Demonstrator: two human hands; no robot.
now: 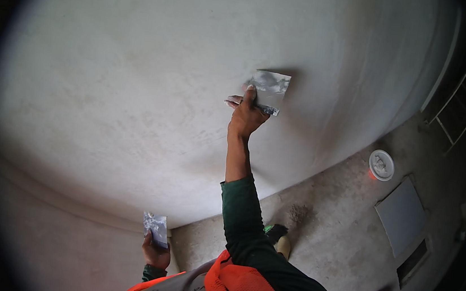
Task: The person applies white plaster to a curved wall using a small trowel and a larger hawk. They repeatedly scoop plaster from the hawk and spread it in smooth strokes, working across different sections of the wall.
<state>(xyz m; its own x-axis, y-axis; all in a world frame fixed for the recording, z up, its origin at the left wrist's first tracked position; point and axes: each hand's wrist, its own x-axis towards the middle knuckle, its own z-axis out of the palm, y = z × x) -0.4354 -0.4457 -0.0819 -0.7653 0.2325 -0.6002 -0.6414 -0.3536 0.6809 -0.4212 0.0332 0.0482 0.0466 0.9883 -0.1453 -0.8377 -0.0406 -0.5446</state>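
Broad scraper [275, 97] at wall [138, 78], contact unclear, gripped near lower edge betw. thumb & fingers of R hand [247, 116]; 2nd scraper [157, 227] held in L hand [157, 256]. Prob. light, thin, springy, poss. slick w/ white residue [270, 81]; best taken by lower edge.

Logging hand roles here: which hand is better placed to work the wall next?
Probably the right hand: it reaches out, holding a scraper up at the wall. The left hand holds a second scraper lower, closer to the vest.
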